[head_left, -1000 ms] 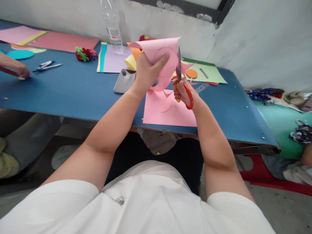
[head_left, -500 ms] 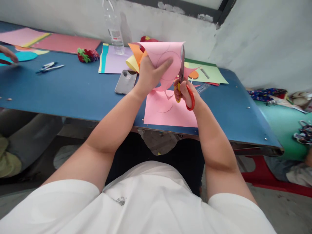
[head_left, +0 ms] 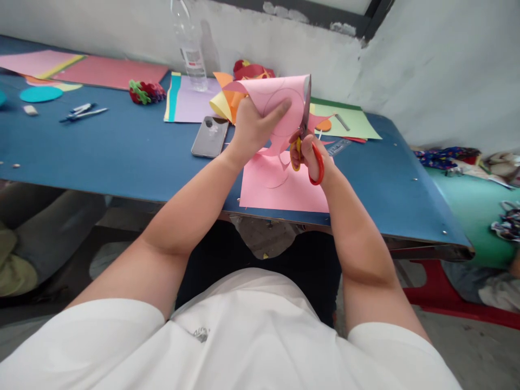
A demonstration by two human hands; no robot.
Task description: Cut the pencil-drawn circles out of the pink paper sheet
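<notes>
My left hand (head_left: pixel 255 124) grips a curled sheet of pink paper (head_left: pixel 280 89), its thumb lying across a circle drawn on it. Round the finger loops of the scissors (head_left: pixel 304 114), one yellow and one red, my right hand (head_left: pixel 306 154) is closed. The blades point up along the right edge of the pink paper. A narrow cut strip dangles below the paper, near the right hand. Beneath both hands a flat pink sheet (head_left: pixel 280 189) with a curved line lies at the table's front edge.
A grey phone (head_left: pixel 209 136) lies left of my hands. Behind it are a plastic bottle (head_left: pixel 194 65) and a lilac sheet (head_left: pixel 184 105). Pens (head_left: pixel 83 111), a blue disc (head_left: pixel 41 93) and a crochet piece (head_left: pixel 147 92) are further left. A clear ruler (head_left: pixel 339 146) and green paper (head_left: pixel 361 122) lie right.
The held paper has dipped and shifted slightly right, uncovering more of the red thing behind it. Another person's hand at the far left has left the view; a small white block shows there.
</notes>
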